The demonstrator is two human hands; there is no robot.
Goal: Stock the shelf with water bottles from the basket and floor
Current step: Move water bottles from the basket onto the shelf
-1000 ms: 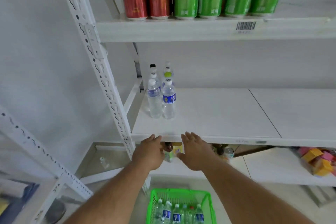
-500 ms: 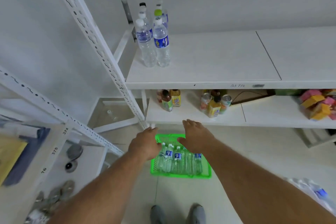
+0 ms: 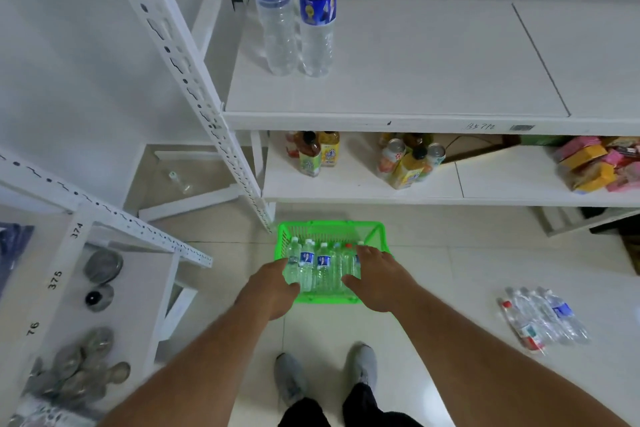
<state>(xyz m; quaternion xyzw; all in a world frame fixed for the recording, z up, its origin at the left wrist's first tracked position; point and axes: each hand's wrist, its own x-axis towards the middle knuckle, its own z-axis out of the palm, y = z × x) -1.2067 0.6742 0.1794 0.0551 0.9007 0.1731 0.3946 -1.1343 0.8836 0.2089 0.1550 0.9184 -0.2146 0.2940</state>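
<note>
A green basket (image 3: 374,230) stands on the floor below the shelves, holding several clear water bottles (image 3: 320,269) with blue labels. My left hand (image 3: 272,282) hangs over the basket's left side and my right hand (image 3: 375,276) over its right side, both with fingers spread and holding nothing. On the white middle shelf (image 3: 415,80), at its left end, stand clear water bottles (image 3: 296,14). Several more bottles (image 3: 542,317) lie on the floor to the right.
A lower shelf (image 3: 363,189) carries juice bottles, cans and coloured packets. A white perforated upright (image 3: 194,80) runs diagonally left of the basket. Another rack (image 3: 86,288) with metal lids sits at the left. My shoes (image 3: 325,378) stand just behind the basket.
The view has tilted down from the shelf to the floor. Both empty hands have dropped from the middle shelf's front edge to just above the bottles in the basket.
</note>
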